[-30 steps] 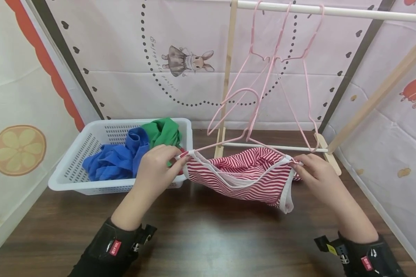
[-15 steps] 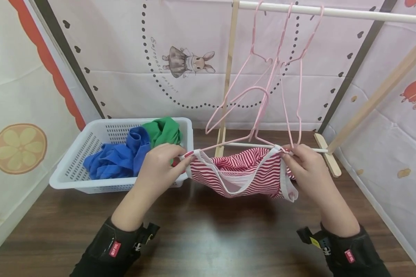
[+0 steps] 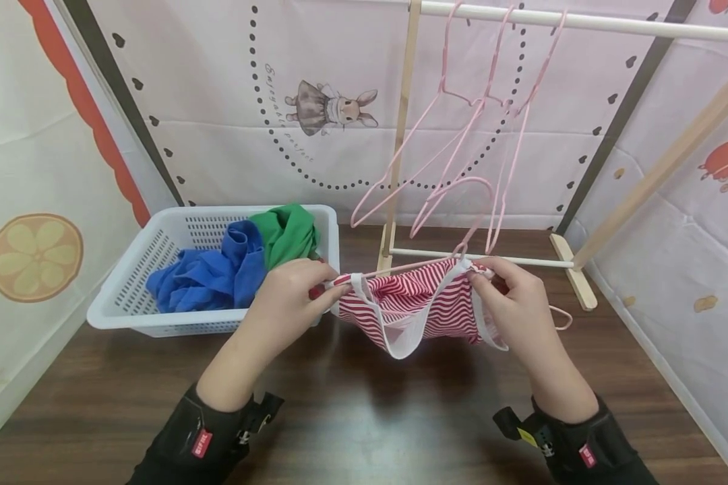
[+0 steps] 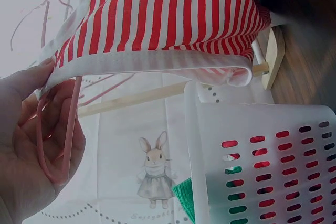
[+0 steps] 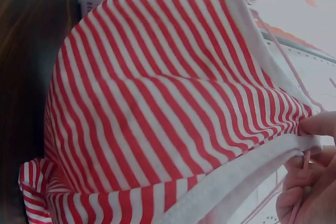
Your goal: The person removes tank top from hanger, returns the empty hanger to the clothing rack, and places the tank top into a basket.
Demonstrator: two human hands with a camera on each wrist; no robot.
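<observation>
A red-and-white striped sleeveless top (image 3: 449,313) with white trim hangs between both hands, on a pink hanger (image 3: 470,180) whose hook tilts to the right. My left hand (image 3: 291,296) pinches one shoulder strap at the hanger's arm. In the left wrist view the looped end of the hanger (image 4: 70,129) sticks out of the armhole, inside the curled fingers. My right hand (image 3: 512,300) pinches the other strap, with the hanger passing through its fingers. That end of the hanger shows to the right of the right hand. The middle of the hanger is partly hidden by cloth.
A white basket (image 3: 121,296) on the left holds blue clothing (image 3: 206,276) and green clothing (image 3: 288,232). Behind the hands stands a wooden rack with a white rail (image 3: 613,23), where 3 pink hangers (image 3: 445,60) hang. Patterned cloth walls surround the brown table (image 3: 364,417).
My right hand has moved left, closer to the left hand, along the hanger. The held hanger's hook has dropped and shifted right, and the neckline sags deeper. The hangers on the rail have swung.
</observation>
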